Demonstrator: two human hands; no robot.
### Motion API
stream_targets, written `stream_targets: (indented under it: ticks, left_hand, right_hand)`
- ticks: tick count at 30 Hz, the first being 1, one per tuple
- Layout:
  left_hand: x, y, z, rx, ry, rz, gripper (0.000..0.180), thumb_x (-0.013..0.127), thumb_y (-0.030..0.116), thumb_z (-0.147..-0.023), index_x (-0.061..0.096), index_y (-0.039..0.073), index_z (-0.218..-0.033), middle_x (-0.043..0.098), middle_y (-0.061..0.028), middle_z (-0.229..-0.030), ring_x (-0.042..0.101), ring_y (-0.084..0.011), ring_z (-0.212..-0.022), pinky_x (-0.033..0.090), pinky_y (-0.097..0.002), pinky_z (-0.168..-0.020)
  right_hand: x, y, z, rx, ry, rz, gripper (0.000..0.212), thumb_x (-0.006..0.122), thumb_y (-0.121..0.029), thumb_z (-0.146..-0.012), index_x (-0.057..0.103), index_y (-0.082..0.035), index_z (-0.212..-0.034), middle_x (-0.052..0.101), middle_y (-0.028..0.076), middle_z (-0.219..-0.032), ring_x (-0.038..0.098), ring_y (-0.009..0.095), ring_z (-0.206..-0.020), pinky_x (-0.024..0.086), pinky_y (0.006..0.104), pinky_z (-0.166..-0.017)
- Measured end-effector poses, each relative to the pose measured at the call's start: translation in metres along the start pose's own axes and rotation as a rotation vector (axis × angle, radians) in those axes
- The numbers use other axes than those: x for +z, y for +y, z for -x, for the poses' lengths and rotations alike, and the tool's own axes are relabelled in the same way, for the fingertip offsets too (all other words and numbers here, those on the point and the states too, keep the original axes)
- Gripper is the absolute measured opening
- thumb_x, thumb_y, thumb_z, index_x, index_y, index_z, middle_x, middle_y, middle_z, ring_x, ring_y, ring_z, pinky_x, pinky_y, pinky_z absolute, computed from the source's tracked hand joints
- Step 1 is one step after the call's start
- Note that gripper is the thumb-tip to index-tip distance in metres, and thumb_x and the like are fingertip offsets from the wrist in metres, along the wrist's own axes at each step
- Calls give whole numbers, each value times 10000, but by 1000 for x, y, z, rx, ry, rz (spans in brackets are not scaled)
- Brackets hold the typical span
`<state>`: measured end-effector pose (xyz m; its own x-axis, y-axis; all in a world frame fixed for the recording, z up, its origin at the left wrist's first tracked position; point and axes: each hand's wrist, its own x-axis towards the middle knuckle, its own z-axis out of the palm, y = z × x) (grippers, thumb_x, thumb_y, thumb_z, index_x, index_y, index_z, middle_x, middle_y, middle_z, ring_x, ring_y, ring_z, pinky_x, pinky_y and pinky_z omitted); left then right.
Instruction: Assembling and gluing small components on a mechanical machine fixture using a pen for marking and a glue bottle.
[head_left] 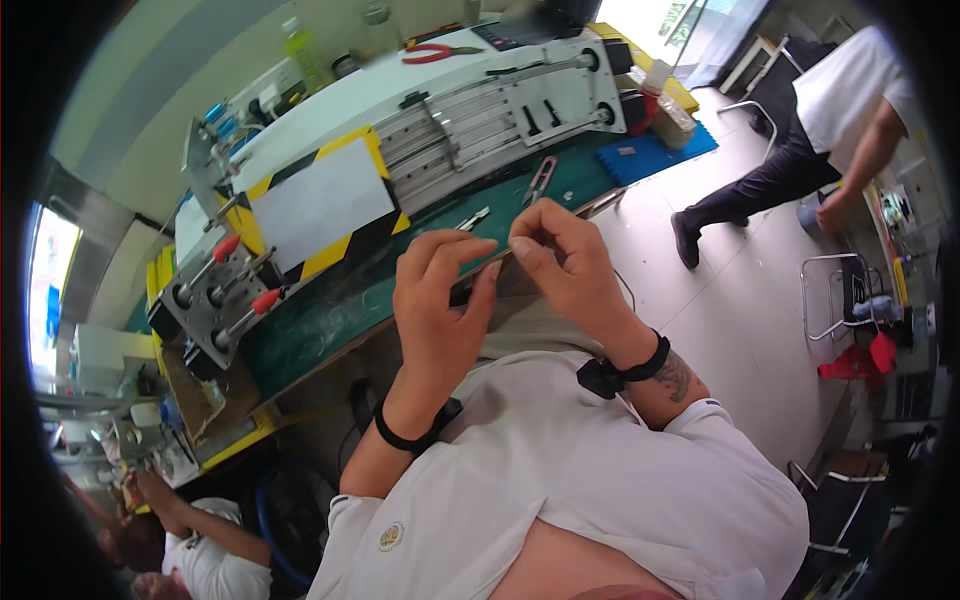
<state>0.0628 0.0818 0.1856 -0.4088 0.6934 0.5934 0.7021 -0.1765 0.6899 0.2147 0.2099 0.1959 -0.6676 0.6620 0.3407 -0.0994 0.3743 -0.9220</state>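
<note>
My left hand (440,290) is raised in front of my chest at the bench edge, its thumb and forefinger apart with a gap between their tips. Close beside it, my right hand (568,262) has thumb and forefinger pinched together; anything between them is too small to make out. Just beyond the fingers, a small metallic tool (473,218) and a pair of thread snips (541,180) lie on the green bench mat (330,305). Behind them stands a metal rail fixture (450,130) with a white plate (322,203) edged in yellow-black tape.
Red-handled clamps (265,300) stick out at the fixture's left end. Red pliers (440,52) and a green-yellow bottle (302,45) are at the back. A blue mat (660,150) lies right. One person (850,100) is at right, another (215,545) lower left.
</note>
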Motion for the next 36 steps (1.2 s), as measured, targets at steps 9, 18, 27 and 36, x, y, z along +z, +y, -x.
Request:
stream_targets:
  ticks: [9, 18, 27, 36]
  left_hand:
    - [-7, -28, 2, 48, 163, -143, 264, 882, -29, -833, 797, 95, -1050, 758, -96, -1123, 702, -306, -1022, 543, -409, -895]
    - [-42, -41, 23, 42, 261, -128, 296, 847, -110, -782, 770, 57, -1014, 728, -97, -1058, 713, -285, -936, 562, -387, -771]
    - [-92, -15, 36, 163, 146, 447, 421, 704, -175, -851, 686, 30, -1218, 826, -214, -1065, 787, -260, -869, 623, -342, -722]
    - [-110, 15, 39, 96, -72, 862, 306, 788, -103, -882, 748, 42, -1149, 841, -123, -967, 810, -257, -800, 595, -348, -682]
  right_hand:
    - [36, 11, -22, 58, -58, 39, 65, 701, -28, -1048, 652, 0, -1017, 654, 29, -868, 596, 106, -814, 517, 293, -776]
    - [68, -4, -51, -38, -378, 100, 72, 679, -46, -1052, 666, 12, -1012, 681, 58, -883, 627, 147, -817, 529, 306, -782]
    - [183, 16, -99, -431, -427, 268, 202, 675, -157, -1083, 741, 5, -1186, 771, 204, -1052, 754, 383, -952, 599, 463, -899]
    - [198, -1, -79, -261, -570, 432, 121, 663, -143, -1049, 728, -44, -1020, 770, 190, -872, 747, 461, -856, 573, 560, -774]
